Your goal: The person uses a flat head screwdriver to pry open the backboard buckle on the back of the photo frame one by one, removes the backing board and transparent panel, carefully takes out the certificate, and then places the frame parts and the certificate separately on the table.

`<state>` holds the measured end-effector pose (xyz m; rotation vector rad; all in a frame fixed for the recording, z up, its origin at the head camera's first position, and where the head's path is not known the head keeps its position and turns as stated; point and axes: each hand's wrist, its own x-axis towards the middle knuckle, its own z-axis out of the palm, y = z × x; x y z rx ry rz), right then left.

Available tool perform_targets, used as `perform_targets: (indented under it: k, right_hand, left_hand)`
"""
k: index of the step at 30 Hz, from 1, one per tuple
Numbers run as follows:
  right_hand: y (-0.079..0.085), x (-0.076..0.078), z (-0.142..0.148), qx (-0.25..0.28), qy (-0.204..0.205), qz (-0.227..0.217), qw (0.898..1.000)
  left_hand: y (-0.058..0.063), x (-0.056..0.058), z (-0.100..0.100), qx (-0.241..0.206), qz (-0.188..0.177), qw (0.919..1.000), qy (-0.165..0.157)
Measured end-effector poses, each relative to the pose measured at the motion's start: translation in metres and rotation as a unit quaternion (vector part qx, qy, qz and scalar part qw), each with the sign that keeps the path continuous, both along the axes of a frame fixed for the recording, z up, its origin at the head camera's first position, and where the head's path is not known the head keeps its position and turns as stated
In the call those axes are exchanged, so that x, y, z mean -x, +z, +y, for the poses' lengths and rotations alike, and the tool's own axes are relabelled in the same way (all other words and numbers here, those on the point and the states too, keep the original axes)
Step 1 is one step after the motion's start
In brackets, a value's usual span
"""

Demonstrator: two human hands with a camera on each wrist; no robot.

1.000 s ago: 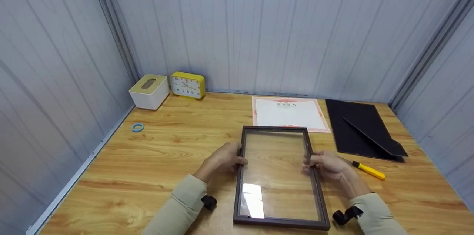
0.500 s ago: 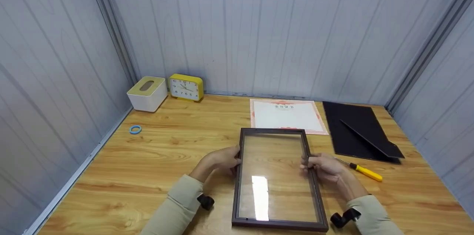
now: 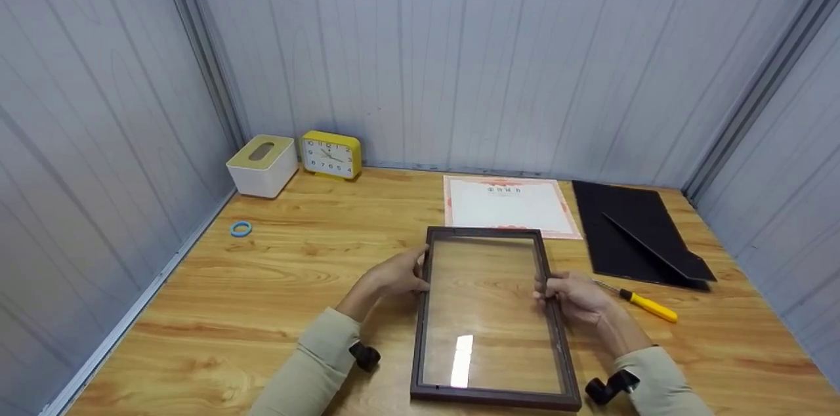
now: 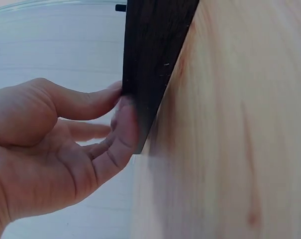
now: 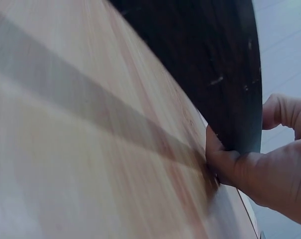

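A dark brown picture frame (image 3: 495, 396) with a clear glass pane (image 3: 489, 324) is held by its two long sides, its near end toward me. My left hand (image 3: 394, 273) pinches the left side about midway, thumb at the upper edge and fingers against the outer face. In the left wrist view the same hand (image 4: 65, 144) meets the dark side of the frame (image 4: 152, 55). My right hand (image 3: 581, 294) grips the opposite side, its fingertips seen through the glass. In the right wrist view, fingers (image 5: 225, 162) reach under the frame (image 5: 210, 64), close over the wooden table.
Just right of my right hand lies a yellow-handled screwdriver (image 3: 650, 306). A red-bordered certificate (image 3: 508, 206) lies beyond the frame, beside a black backing board (image 3: 613, 206) with a raised flap. Back left stand a tissue box (image 3: 262, 176), a yellow clock (image 3: 331, 155) and a blue ring (image 3: 241, 229).
My left hand has shifted its fingers along the frame's left side, its thumb drawn back from over the glass to the edge. The bright reflection has narrowed. My right hand keeps its grip.
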<state>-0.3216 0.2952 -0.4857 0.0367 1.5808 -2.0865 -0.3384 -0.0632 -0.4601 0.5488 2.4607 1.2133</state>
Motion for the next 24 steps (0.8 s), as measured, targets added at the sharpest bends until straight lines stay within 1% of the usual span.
perform_targets:
  k: [3, 5, 7, 9, 11, 12, 14, 16, 17, 19, 20, 22, 23, 24]
  right_hand:
    - [-0.0006, -0.0003, -0.0002, -0.001, 0.003, 0.003, 1.0]
    - [-0.001, -0.0005, -0.0006, -0.002, 0.002, 0.004, 1.0]
    - [-0.0017, -0.0008, -0.0008, -0.004, 0.0, 0.007, 1.0]
    - [-0.0025, -0.0008, -0.0007, -0.007, 0.003, 0.013, 1.0]
    - [-0.0033, -0.0008, -0.0004, -0.018, 0.01, 0.027, 0.999]
    - [-0.0036, -0.0006, -0.0002, -0.023, 0.014, 0.034, 0.999]
    - [-0.0037, -0.0004, 0.0, -0.029, 0.021, 0.045, 0.998]
    - [-0.0033, -0.0003, -0.0004, -0.036, 0.02, 0.052, 0.998]
    - [-0.003, -0.0002, -0.0006, -0.035, 0.017, 0.05, 0.998]
    - [-0.0022, -0.0001, -0.0013, -0.035, 0.011, 0.044, 0.998]
    - [-0.0015, -0.0002, -0.0017, -0.035, 0.006, 0.04, 0.999]
    - [-0.0007, -0.0002, -0.0024, -0.033, 0.001, 0.034, 0.999]
    - [-0.0004, -0.0001, -0.0025, -0.032, 0.001, 0.032, 0.999]
    - [-0.0002, -0.0002, -0.0025, -0.032, 0.0, 0.031, 0.999]
  left_hand:
    - [-0.0022, 0.0012, -0.0035, -0.033, -0.007, 0.9993, -0.019]
    - [-0.0036, 0.0023, -0.0064, -0.046, -0.014, 0.9983, -0.033]
    - [-0.0042, 0.0032, -0.0088, -0.048, -0.024, 0.9977, -0.04]
    - [-0.0046, 0.0037, -0.0101, -0.046, -0.033, 0.9976, -0.04]
    - [-0.005, 0.0038, -0.0101, -0.045, -0.044, 0.9976, -0.028]
    - [-0.0046, 0.0035, -0.0096, -0.041, -0.043, 0.998, -0.02]
    - [-0.0034, 0.0026, -0.0078, -0.033, -0.029, 0.999, -0.007]
    - [-0.0021, 0.0015, -0.0052, -0.024, -0.006, 0.9997, 0.001]
    - [-0.0012, 0.0008, -0.0038, -0.02, 0.008, 0.9998, 0.001]
    - [0.0006, -0.0001, -0.0015, -0.024, 0.022, 0.9994, -0.009]
    - [0.0012, -0.0003, -0.0009, -0.028, 0.021, 0.9993, -0.014]
    - [0.0014, 0.0, -0.0011, -0.04, 0.006, 0.999, -0.021]
    - [0.001, 0.0008, -0.0019, -0.051, -0.009, 0.9984, -0.024]
    - [0.0008, 0.0017, -0.0033, -0.063, -0.032, 0.9971, -0.027]
